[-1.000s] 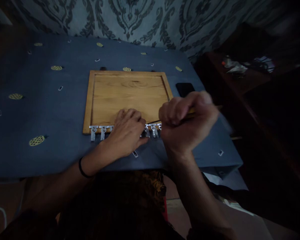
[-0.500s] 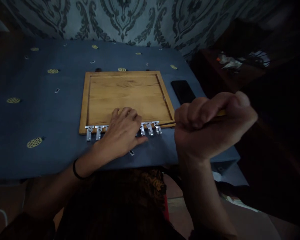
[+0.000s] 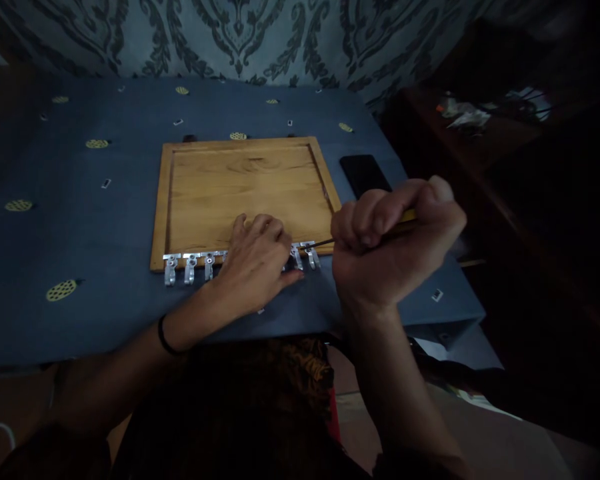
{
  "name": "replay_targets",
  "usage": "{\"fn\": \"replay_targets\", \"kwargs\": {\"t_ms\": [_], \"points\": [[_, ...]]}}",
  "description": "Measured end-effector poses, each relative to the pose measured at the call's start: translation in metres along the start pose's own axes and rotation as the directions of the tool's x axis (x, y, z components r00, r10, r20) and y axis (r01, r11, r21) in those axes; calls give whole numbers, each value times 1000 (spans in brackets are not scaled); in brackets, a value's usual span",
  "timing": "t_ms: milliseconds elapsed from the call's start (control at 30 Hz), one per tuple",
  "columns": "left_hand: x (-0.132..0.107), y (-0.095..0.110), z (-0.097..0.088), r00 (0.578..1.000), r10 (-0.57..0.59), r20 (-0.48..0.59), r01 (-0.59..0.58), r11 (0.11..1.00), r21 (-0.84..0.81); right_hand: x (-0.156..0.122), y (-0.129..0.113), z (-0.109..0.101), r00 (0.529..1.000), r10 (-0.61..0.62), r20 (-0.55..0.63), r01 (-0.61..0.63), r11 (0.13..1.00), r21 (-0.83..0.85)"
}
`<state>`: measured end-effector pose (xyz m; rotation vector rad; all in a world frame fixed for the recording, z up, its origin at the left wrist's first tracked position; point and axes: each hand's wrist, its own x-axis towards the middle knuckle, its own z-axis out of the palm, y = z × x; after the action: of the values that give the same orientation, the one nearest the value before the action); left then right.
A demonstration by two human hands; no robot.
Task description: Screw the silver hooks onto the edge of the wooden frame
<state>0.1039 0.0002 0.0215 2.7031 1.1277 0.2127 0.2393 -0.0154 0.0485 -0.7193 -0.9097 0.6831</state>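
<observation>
A framed wooden board (image 3: 250, 187) lies on the cloth-covered table, with a row of small silvery metal fittings (image 3: 190, 267) along its near edge. Each fitting has a flat top plate and an arm jutting past the edge; some show screw heads. My left hand (image 3: 257, 260) rests over the middle of this row, fingers bent and apart on the board, thumb stretched to the right. It hides several fittings. My right hand (image 3: 390, 247) is closed around the yellow handle of a screwdriver (image 3: 320, 244), whose thin shaft points left to a fitting near the row's right end.
A black phone (image 3: 365, 175) lies on the blue tablecloth (image 3: 105, 227) right of the board. Patterned fabric (image 3: 240, 40) rises behind the table. At right, dark furniture (image 3: 430, 127) carries some crumpled pale items (image 3: 467, 115).
My right hand and the screwdriver have shifted left, and the screwdriver tip now meets a fitting farther left. My left hand has shifted slightly right along the row. The view has moved a little.
</observation>
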Motion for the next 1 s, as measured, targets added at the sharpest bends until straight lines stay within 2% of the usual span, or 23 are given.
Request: {"fn": "replay_targets", "kwargs": {"t_ms": [100, 367, 567, 767, 900, 1000], "points": [[0, -1, 3, 1000, -3, -16, 3, 1000, -6, 0, 2, -1, 1000, 16, -5, -17, 999, -47], [2, -1, 4, 1000, -16, 6, 16, 1000, 3, 0, 10, -1, 1000, 17, 17, -17, 999, -38], [0, -2, 8, 999, 7, -53, -7, 1000, -4, -1, 15, 6, 1000, 16, -7, -16, 1000, 26], [1, -2, 6, 1000, -6, -18, 5, 1000, -16, 0, 18, 8, 999, 36, -8, -36, 999, 17], [1, -2, 5, 999, 8, -35, -8, 1000, -24, 0, 20, 13, 999, 25, -43, -23, 998, 51], [1, -1, 4, 1000, 1, -18, -1, 1000, -21, -2, 21, 18, 994, -17, -107, 19, 1000, 13]]}}
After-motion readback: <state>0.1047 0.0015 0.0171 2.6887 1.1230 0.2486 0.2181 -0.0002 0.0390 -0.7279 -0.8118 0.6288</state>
